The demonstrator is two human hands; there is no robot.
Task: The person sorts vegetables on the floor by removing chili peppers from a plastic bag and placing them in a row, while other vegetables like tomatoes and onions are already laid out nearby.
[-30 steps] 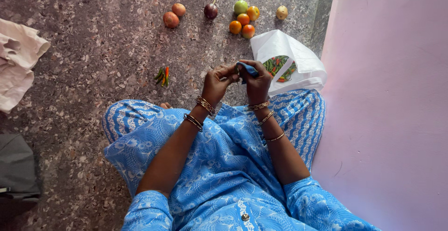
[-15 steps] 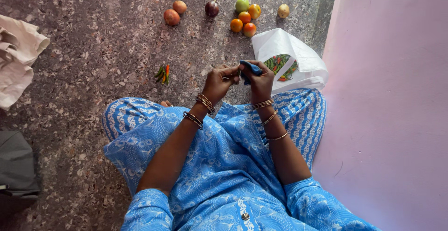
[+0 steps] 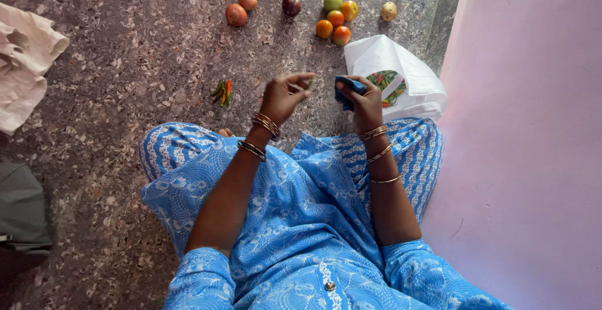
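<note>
I sit on a speckled stone floor in blue patterned clothes. My right hand [image 3: 365,100] is closed on a small blue cloth [image 3: 348,88] just left of a white plastic bag [image 3: 414,81] that holds green and red chillies [image 3: 387,83]. My left hand [image 3: 283,95] is a short way to the left, fingers pinched on a small green chilli [image 3: 310,83] at its fingertips. A small pile of green and red chillies [image 3: 222,91] lies on the floor further left.
At the far edge lie two reddish onions [image 3: 236,14], a dark purple round vegetable [image 3: 291,4], several tomatoes [image 3: 333,21] and a pale round one [image 3: 389,11]. A beige cloth [image 3: 25,59] is at left, a dark bag [image 3: 22,213] lower left, a pink wall [image 3: 533,128] on the right.
My two hands were together on the blue cloth; now they have parted. The left hand has drawn away to the left with a small green chilli.
</note>
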